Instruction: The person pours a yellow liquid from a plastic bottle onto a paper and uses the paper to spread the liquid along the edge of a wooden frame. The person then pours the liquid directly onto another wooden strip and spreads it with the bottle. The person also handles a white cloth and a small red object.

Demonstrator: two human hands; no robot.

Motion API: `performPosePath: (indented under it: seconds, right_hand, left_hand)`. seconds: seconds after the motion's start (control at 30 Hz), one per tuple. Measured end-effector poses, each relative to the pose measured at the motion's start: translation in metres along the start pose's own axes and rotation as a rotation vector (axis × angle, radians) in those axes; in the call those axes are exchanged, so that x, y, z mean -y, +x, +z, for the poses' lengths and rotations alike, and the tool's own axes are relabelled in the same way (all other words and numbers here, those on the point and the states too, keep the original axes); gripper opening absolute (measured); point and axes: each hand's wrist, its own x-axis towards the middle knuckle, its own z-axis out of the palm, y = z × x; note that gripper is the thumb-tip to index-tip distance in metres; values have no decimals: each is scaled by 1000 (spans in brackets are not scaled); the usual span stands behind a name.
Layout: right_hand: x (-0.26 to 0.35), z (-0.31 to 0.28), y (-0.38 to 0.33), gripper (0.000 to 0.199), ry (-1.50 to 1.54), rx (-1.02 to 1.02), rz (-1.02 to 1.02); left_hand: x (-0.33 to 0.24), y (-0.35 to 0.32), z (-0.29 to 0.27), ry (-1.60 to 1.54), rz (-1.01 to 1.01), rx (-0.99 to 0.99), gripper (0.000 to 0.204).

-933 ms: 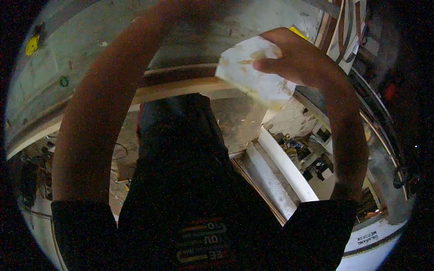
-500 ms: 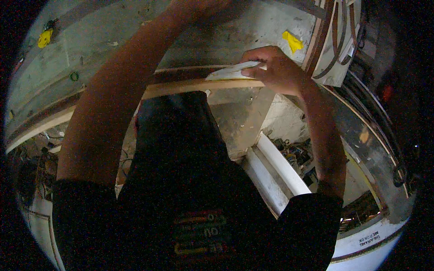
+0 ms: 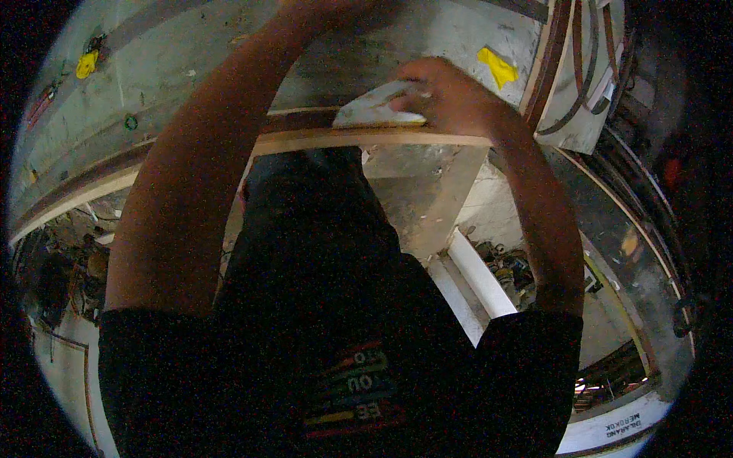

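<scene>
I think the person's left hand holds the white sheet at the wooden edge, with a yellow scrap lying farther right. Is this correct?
The side is wrong: the head view shows the right hand holding the white sheet at the wooden edge.

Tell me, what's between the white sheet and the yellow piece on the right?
The head view shows the right hand between them, holding the white sheet; some grey surface shows between hand and yellow piece.

Passable: over grey tabletop (image 3: 175, 46), left of left forearm (image 3: 195, 168) | Blocked: right hand (image 3: 443, 95) with white sheet (image 3: 368, 109), wooden edge (image 3: 305, 141) | Far right: pale board (image 3: 569, 140), brown strips (image 3: 578, 53)
</scene>
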Motion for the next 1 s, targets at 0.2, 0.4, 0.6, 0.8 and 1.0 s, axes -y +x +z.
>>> performPosePath:
  seconds: [0.2,0.4,0.6,0.8,1.0]
  right_hand:
    - [-12,19,4,50,25,-18,-222]
    - [-13,6,5,53,57,12,-255]
    - [-11,12,1,58,96,164,-348]
    - [-34,-10,-48,62,294,29,-30]
    - [-67,2,-161,55,257,-322,472]
  left_hand:
    - [1,1,0,42,51,-28,49]
    - [-1,-1,-2,49,3,28,52]
    - [2,0,1,66,13,11,53]
    - [3,1,9,42,-9,63,54]
    - [-3,4,7,46,-1,16,52]
